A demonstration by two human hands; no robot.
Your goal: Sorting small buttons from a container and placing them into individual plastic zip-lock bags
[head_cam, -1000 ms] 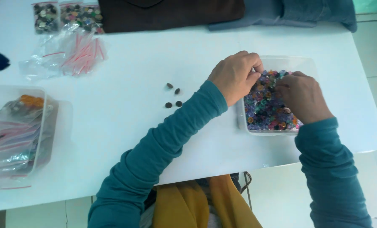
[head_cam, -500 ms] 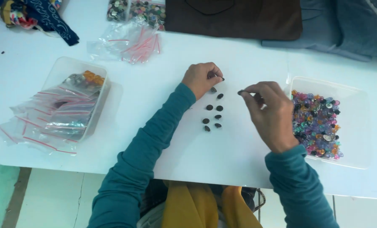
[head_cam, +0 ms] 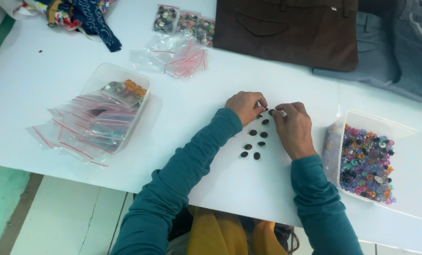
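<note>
Seven dark buttons (head_cam: pixel 256 144) laid out left of clear tub (head_cam: pixel 411 141); mixed coloured buttons (head_cam: pixel 366 163) remaining inside. Left hand (head_cam: pixel 245 106) and right hand (head_cam: pixel 293 127) fingertips together, pinching one dark button at row's far end.

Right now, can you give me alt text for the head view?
Both hands, left hand and right hand, meet over a cluster of dark buttons on a white table. A clear tray of multicoloured buttons sits to the right, a tray of zip bags to the left.
</note>
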